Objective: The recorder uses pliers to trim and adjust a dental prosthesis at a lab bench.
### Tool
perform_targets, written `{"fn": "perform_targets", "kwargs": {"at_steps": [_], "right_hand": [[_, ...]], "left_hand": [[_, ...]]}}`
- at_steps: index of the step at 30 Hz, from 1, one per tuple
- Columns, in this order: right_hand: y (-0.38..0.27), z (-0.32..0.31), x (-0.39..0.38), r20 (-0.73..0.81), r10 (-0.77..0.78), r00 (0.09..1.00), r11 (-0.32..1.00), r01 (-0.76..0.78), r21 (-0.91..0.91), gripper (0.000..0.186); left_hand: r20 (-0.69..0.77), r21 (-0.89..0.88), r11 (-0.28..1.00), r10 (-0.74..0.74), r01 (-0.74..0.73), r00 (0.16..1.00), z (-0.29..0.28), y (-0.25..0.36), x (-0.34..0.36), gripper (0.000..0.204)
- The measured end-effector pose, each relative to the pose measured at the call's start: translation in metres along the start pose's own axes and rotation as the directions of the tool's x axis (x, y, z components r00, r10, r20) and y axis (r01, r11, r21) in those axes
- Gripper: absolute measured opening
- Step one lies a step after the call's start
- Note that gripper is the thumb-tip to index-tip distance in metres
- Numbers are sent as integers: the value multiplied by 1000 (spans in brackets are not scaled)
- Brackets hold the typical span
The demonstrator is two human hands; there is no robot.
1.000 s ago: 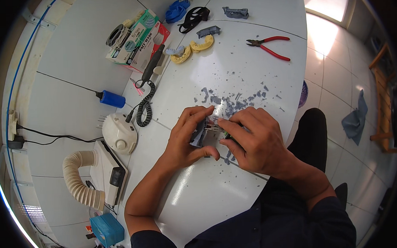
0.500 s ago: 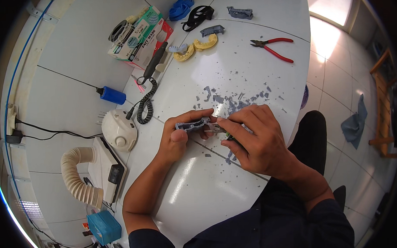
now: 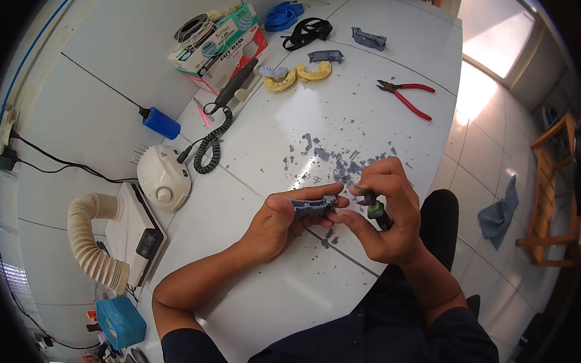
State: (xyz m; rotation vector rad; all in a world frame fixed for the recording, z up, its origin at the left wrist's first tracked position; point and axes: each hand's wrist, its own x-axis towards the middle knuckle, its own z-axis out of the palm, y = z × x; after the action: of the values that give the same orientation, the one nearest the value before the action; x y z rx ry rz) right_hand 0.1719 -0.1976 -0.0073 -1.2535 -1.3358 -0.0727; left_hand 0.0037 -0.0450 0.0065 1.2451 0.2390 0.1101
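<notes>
My left hand (image 3: 268, 228) is closed on a grey-blue dental mould piece (image 3: 312, 207), a narrow block with a long hollow, held between thumb and fingers. Just to its right, my right hand (image 3: 394, 226) grips small pliers (image 3: 380, 215) with a black and green handle; its fingers hide much of the tool. The right thumb tip is at the block's right end. Grey-blue crumbs and shavings (image 3: 348, 170) lie on the white tabletop beyond the hands.
Red-handled side cutters (image 3: 406, 97) lie at the far right. Yellow dental casts (image 3: 315, 71) and grey blocks (image 3: 368, 39) are further back. A black handpiece (image 3: 237, 83) with coiled cord, a white domed unit (image 3: 164, 178) and a hose (image 3: 91, 236) line the left side.
My right hand has drawn the pliers off the block and turned them, with the handle now showing. The block has tilted slightly in my left hand. The whole view has shifted a little.
</notes>
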Motion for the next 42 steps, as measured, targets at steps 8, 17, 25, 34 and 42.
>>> {"fn": "perform_targets", "kwargs": {"at_steps": [8,17,25,34,42], "right_hand": [[-2,7,5,136,-24,990,997,13,80,41],[-3,7,4,186,37,982,993,-57,105,37],[-2,6,2,201,-50,978,990,21,142,49],[-3,3,0,179,-85,980,988,60,140,47],[-12,8,3,37,1,999,959,9,-284,49]], "left_hand": [[87,-106,994,0,9,996,-2,-9,-6,108],[103,-200,971,-114,132,988,0,-9,-9,98],[86,-207,960,-174,189,981,5,-8,-9,92],[89,-175,975,-123,137,989,7,-9,-8,98],[85,117,978,162,-171,983,-28,7,4,105]]}}
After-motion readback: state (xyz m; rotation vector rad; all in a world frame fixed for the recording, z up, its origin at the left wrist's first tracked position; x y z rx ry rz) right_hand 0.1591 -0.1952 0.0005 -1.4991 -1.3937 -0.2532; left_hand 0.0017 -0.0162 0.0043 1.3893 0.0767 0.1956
